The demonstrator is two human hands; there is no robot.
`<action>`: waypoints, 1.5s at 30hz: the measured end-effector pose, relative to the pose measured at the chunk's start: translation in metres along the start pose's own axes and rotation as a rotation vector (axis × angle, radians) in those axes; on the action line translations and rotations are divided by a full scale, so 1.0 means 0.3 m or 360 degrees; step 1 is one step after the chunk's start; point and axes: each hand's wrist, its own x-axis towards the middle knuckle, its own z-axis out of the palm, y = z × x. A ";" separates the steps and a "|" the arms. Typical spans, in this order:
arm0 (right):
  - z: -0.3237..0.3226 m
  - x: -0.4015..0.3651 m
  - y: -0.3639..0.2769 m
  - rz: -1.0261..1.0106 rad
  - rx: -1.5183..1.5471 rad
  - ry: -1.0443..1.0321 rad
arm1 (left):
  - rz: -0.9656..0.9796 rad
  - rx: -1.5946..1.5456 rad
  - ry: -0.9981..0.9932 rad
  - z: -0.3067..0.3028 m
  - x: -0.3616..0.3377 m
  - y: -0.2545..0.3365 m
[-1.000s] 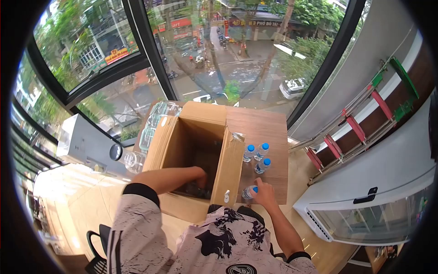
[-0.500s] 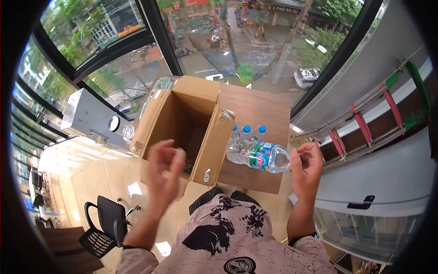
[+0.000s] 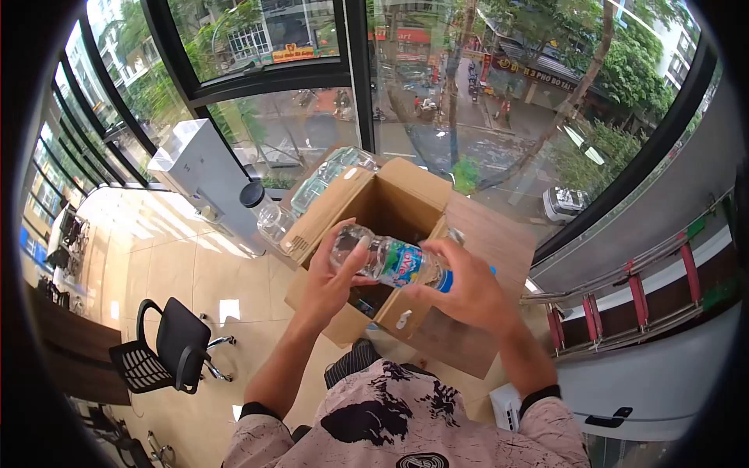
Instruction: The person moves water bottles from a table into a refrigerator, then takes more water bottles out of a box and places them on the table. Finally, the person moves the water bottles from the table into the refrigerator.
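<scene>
A clear plastic water bottle (image 3: 403,264) with a blue and green label lies on its side in the air over an open cardboard box (image 3: 417,181). My left hand (image 3: 326,273) wraps round its base end. My right hand (image 3: 472,287) grips the other end, near the blue cap. The box stands on a brown wooden table (image 3: 499,234), with its flaps folded outward. Down inside it, the contents are mostly hidden by the bottle and my hands. Behind my right hand, a bit of another blue cap (image 3: 492,270) shows.
Clear plastic containers (image 3: 334,173) lie behind the box, and a clear bottle with a black lid (image 3: 271,218) is at its left. A black chair (image 3: 182,339) stands on the floor to the left. A ladder with red rungs (image 3: 639,287) is at the right, by the window.
The bottle has moved left from above the table to over the box. My left hand has taken hold of its base end. The view has turned left.
</scene>
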 end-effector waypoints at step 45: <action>1.016 0.139 1.202 0.1487 -0.0226 -0.1857 | 0.1278 0.1340 -0.0865 -0.381 0.036 -0.297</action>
